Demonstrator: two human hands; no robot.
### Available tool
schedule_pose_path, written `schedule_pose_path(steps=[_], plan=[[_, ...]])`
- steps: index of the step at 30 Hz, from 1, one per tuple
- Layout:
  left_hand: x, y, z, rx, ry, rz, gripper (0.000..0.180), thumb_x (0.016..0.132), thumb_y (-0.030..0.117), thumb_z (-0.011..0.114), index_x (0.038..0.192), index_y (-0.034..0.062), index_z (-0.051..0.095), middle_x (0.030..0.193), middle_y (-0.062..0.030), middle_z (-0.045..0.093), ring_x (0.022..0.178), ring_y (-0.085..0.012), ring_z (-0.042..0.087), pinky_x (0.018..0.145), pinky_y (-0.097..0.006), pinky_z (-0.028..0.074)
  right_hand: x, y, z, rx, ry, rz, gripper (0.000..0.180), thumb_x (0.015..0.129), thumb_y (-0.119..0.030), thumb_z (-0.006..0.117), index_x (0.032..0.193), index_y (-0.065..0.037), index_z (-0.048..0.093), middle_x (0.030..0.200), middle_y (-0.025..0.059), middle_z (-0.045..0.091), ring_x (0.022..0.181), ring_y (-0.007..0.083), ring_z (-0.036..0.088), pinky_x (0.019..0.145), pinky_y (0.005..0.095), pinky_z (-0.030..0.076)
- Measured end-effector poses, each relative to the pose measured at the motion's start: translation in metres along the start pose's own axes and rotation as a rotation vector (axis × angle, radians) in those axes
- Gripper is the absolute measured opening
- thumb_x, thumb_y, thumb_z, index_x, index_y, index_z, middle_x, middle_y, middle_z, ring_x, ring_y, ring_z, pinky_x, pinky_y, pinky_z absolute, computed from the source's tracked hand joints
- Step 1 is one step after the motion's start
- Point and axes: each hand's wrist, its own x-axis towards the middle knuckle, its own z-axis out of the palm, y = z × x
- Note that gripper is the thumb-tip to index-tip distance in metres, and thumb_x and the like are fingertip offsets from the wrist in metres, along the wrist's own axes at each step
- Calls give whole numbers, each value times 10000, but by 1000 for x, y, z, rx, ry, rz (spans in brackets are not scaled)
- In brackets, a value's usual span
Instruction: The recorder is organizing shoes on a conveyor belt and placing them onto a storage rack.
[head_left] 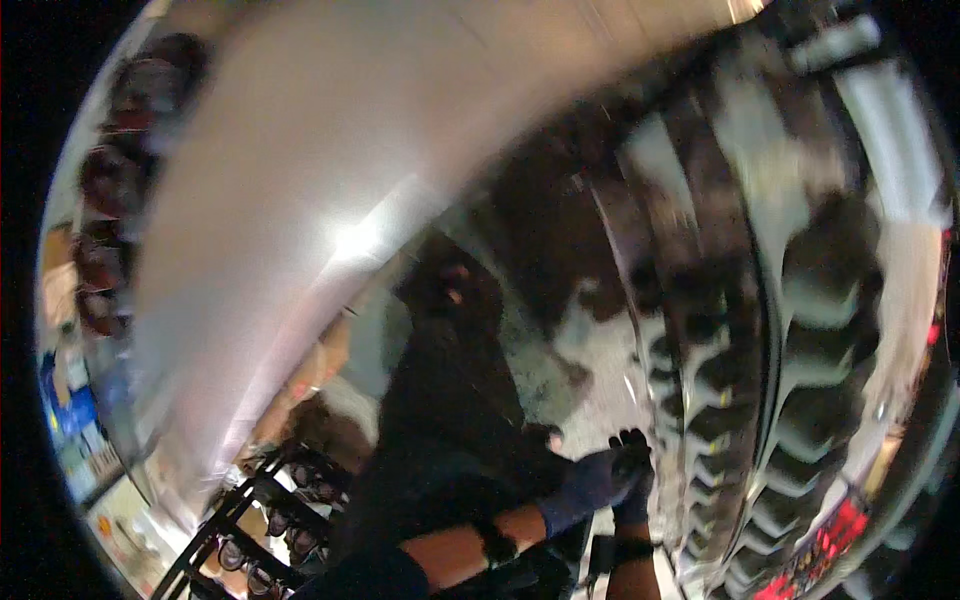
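The gloved fingers (622,468) of both hands meet low in the frame, right of centre; the left hand (588,485), in a blue-purple glove, comes in from the lower left with its fingers bent round toward the right hand (632,478), which wears a black glove and rises almost straight up from the lower edge; the two are touching or overlapping, and the black-gloved fingers look curled, but motion blur hides whether either hand clamps anything or what lies between them; a dark wrist strap (497,545) circles the bare left forearm, and a second dark band (634,550) sits on the right wrist; just to the right of the hands, close enough that the right glove seems to brush it, stands a large black rubber tyre with deep chunky tread blocks (800,400), its lugs running in a curved column from the top of the view to the bottom edge; left of the hands a dark, blurred mass (450,400) fills the centre, too smeared to name; above and to the left sweeps a broad, shiny silver curved metal surface (300,200) with a bright glare spot; at the lower left a black metal frame of bars (240,530) stands over a cluttered floor.
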Motion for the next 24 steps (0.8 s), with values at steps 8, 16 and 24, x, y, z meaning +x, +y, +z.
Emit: schedule_pose_path(steps=[8,16,24], plan=[[-47,417,-317,52,686,875,432,760,193,666,1139,16,560,1026,-181,610,903,-318,614,828,-368,485,-83,-254,417,-679,-331,-565,412,868,-208,512,1235,-23,517,1099,80,614,857,141,562,768,271,449],[46,573,-641,786,1422,336,767,741,426,619,1352,51,346,1408,-227,283,1305,-395,254,1065,-499,209,50,-331,775,-1127,-646,-1013,472,802,-17,564,1259,16,452,1165,180,555,1113,286,523,967,337,386],[71,595,-818,650,1046,252,571,679,352,630,1159,51,554,1132,-219,572,1004,-359,585,910,-420,453,192,-336,1010,-1505,-663,-1137,808,675,-287,751,1349,-62,365,1107,149,584,848,195,577,726,344,478]])
